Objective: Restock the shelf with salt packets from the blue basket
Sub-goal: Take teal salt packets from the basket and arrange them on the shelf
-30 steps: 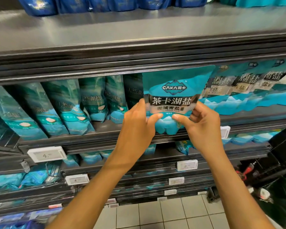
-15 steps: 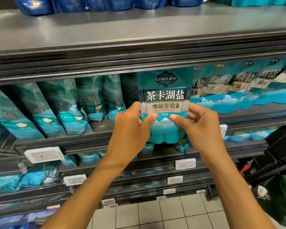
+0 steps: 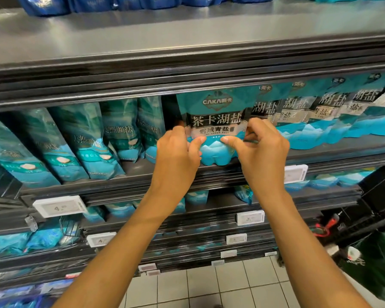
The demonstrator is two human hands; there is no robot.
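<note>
Salt packet (image 3: 216, 121) (apparently upright) in two-handed grip

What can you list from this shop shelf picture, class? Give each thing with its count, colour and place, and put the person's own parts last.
Held teal CAKA salt packet: one, upright at the middle shelf's front edge.
Matching teal salt packets: a row, count unclear, to its right.
Green-teal salt pouches: several, leaning, middle shelf left.
Dark blue bags: several, top shelf.
Grey metal shelves: several tiers.
White price tags: several, on shelf rails.
Pale floor tiles: bottom centre.
Left hand: one, fingers gripping the packet's left edge.
Right hand: one, gripping its right edge.
</note>
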